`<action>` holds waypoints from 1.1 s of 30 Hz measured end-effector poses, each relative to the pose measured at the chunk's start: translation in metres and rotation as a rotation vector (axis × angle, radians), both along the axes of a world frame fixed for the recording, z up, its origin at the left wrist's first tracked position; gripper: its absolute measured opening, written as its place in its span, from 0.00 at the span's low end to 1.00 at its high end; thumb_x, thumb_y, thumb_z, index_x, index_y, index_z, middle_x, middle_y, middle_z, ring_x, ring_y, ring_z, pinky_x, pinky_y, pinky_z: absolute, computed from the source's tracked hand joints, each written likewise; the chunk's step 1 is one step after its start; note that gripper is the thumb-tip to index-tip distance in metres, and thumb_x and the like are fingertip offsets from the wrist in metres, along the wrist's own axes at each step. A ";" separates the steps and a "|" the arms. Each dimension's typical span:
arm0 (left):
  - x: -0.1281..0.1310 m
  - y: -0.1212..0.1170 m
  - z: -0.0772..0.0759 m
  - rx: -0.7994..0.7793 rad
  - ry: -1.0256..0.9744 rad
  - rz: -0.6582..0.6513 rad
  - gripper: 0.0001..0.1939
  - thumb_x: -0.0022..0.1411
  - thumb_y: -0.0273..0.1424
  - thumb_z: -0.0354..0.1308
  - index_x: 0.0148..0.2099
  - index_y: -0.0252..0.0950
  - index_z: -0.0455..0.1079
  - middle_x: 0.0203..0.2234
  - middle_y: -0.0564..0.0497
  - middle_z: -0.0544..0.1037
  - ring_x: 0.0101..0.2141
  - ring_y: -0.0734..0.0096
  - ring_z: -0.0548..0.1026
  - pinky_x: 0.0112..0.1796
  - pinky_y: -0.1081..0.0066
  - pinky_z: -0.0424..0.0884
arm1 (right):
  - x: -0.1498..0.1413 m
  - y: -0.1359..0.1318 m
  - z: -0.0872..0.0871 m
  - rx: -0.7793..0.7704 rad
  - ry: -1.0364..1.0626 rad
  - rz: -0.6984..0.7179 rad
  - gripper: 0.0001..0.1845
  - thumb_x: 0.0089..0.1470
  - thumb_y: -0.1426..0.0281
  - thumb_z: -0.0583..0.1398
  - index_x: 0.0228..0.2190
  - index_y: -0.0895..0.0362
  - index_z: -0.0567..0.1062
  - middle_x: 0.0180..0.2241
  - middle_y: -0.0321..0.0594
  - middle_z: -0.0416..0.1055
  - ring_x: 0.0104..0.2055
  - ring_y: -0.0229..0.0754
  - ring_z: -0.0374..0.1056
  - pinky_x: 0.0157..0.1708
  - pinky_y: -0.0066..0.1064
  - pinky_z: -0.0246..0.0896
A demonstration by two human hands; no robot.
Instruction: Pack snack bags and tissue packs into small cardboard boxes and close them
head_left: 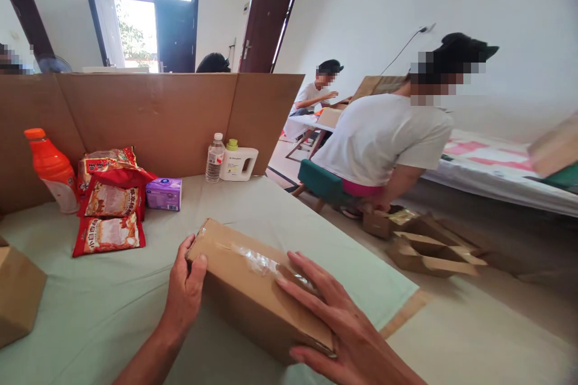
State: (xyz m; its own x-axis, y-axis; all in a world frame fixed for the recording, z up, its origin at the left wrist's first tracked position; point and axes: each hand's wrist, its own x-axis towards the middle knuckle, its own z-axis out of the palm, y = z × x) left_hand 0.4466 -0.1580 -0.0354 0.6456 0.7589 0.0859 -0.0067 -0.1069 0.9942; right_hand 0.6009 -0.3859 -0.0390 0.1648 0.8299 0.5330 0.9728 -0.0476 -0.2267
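A brown cardboard box (246, 289) is between my two hands, tilted above the green-covered table. Clear, wrinkled tape runs along its upper face. My left hand (186, 289) grips the far left end, with the thumb on the near side and the fingers round the end. At the near right end, my right hand (341, 313) holds the box with its fingers spread over the taped face and its thumb on the lower side. The underside of the box is hidden.
An orange bottle (54, 171), red snack bags (111, 231), a purple tissue pack (164, 194), a clear bottle (215, 159) and a white jug (239, 163) line a cardboard screen (149, 120). Another box (18, 295) stands left. At right, a person (379, 138) bends over open cartons (427, 255).
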 end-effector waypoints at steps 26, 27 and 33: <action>-0.002 0.010 -0.100 0.464 0.188 -0.077 0.18 0.58 0.30 0.56 0.49 0.39 0.78 0.54 0.39 0.76 0.55 0.49 0.73 0.56 0.44 0.69 | 0.253 0.122 -0.016 -0.017 0.118 -0.772 0.29 0.50 0.55 0.62 0.52 0.54 0.76 0.59 0.53 0.68 0.60 0.63 0.59 0.51 0.54 0.59; -0.001 0.009 -0.101 0.470 0.181 -0.074 0.18 0.56 0.29 0.56 0.48 0.39 0.78 0.53 0.39 0.77 0.54 0.50 0.74 0.55 0.44 0.70 | 0.254 0.122 -0.015 -0.008 0.113 -0.763 0.30 0.49 0.55 0.62 0.52 0.54 0.75 0.58 0.54 0.68 0.59 0.64 0.60 0.51 0.54 0.59; -0.001 0.003 -0.097 0.498 0.195 -0.075 0.19 0.54 0.24 0.53 0.47 0.36 0.77 0.52 0.37 0.76 0.54 0.49 0.73 0.56 0.44 0.69 | 0.229 0.098 -0.009 0.364 0.007 -0.694 0.32 0.48 0.46 0.64 0.48 0.52 0.73 0.57 0.58 0.67 0.59 0.69 0.63 0.50 0.55 0.60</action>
State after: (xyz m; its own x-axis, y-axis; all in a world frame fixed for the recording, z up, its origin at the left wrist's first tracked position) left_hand 0.4452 -0.1553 -0.1328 0.7361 0.6083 0.2969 0.1470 -0.5718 0.8071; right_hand 0.8296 -0.2881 -0.0484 0.5866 0.3092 0.7486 0.7462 -0.5656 -0.3511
